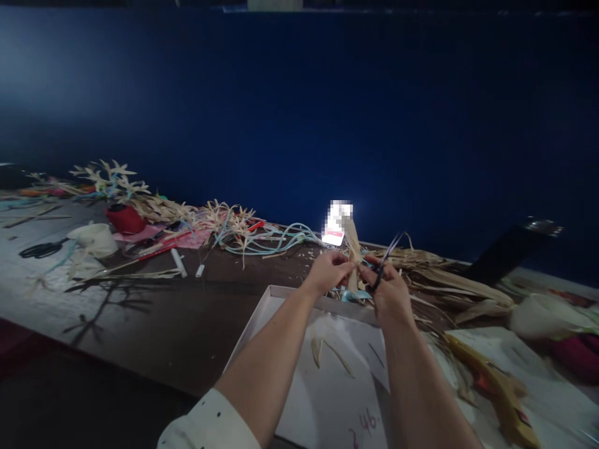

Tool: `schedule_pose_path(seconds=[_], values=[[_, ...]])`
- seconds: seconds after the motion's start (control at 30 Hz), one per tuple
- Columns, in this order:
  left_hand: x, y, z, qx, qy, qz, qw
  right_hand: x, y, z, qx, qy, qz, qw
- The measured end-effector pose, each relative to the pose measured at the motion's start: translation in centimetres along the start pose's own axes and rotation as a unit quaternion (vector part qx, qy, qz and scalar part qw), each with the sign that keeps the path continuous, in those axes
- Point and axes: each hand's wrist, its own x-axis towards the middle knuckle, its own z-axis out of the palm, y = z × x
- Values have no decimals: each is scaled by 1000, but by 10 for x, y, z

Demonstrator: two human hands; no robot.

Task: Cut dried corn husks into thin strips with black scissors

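Observation:
Over the far edge of a white box lid (299,374), both hands are close together. My left hand (330,272) is closed, pinching a pale strip of dried husk (353,240) that stands upright. My right hand (388,290) is closed around a pair of scissors (386,262), its blades pointing up and away. The right fingertips also touch the husk strip near its lower part. A few thin husk scraps (340,358) lie on the white surface, where handwritten red digits show.
Long dried husks (458,284) lie at the right, near a yellow-handled tool (491,380). A lit phone screen (334,224), partly pixelated, stands at the back. Leftward are husk flowers (112,178), a red spool (125,218), a white roll (96,239) and black scissors (44,248).

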Motion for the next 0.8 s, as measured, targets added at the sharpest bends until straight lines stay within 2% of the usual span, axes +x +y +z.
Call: schedule_pose_path(seconds=[0.17,0.27,0.4,0.6,0.8], values=[[0,4,-1,-93,-29,-35,995,-1,0,1,1,-40,2,999],[2,0,-2,-126,10,-47,991,-3,1,3,6,-76,23,997],[6,-6,-4,-110,46,-49,992,-5,-1,4,-2,-101,54,993],[8,-6,1,-89,102,-68,988,-7,-6,5,-40,-116,37,992],[9,-9,4,-44,147,-63,986,-9,-12,5,-82,-96,55,990]])
